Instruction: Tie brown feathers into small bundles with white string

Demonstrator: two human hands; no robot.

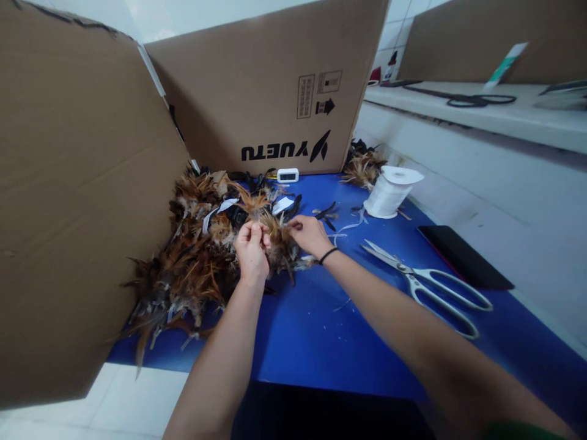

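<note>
My left hand [254,247] is closed in a pinch over the blue table, holding a small bunch of brown feathers [251,205] whose tips fan out above the fingers. Just to its right, my right hand [309,235], with a dark band at the wrist, has its fingertips pressed together at the edge of the feathers. What lies between those fingertips is too small to make out. A large heap of brown and black feathers [183,269] spreads to the left of both hands. Between and behind the hands sits a white paper piece [283,205].
Tall cardboard panels [257,91] stand at the back and left. Silver scissors [426,281] lie open on the right, near a black phone-like slab [465,256]. A spool of white ribbon [389,192] stands behind them, and a small white digital display [288,175] sits at the back.
</note>
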